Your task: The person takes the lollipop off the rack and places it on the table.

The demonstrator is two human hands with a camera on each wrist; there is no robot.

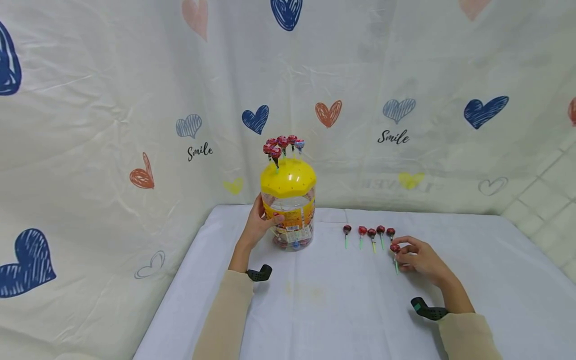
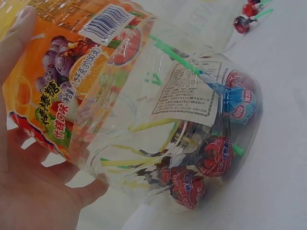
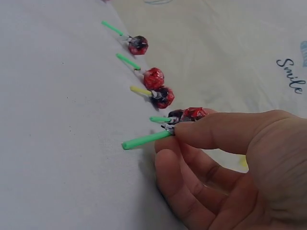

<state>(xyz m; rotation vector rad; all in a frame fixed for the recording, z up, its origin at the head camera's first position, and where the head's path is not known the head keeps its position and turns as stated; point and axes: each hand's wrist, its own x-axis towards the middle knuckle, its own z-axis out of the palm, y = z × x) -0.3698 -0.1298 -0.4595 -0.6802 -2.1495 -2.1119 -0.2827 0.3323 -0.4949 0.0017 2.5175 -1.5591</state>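
A clear plastic jar (image 1: 292, 205) with a yellow domed lid (image 1: 292, 176) stands upright on the white-covered table. Several lollipops (image 1: 282, 142) stick up out of the lid, and more wrapped lollipops (image 2: 215, 155) lie inside the jar. Round the jar's left side my left hand (image 1: 258, 226) curls, its thumb across the orange label (image 2: 72, 72). At the right, my right hand (image 1: 420, 260) pinches a red-wrapped lollipop (image 1: 395, 248) between thumb and fingers; its green stick points down toward the table. In the right wrist view the fingers partly hide its head.
Left of my right hand, a row of several red-wrapped lollipops (image 1: 371, 233) lies on the table (image 1: 342, 310), sticks toward me. A white curtain (image 1: 351, 60) with printed hearts hangs behind the table. Each wrist wears a black device (image 1: 259, 273).
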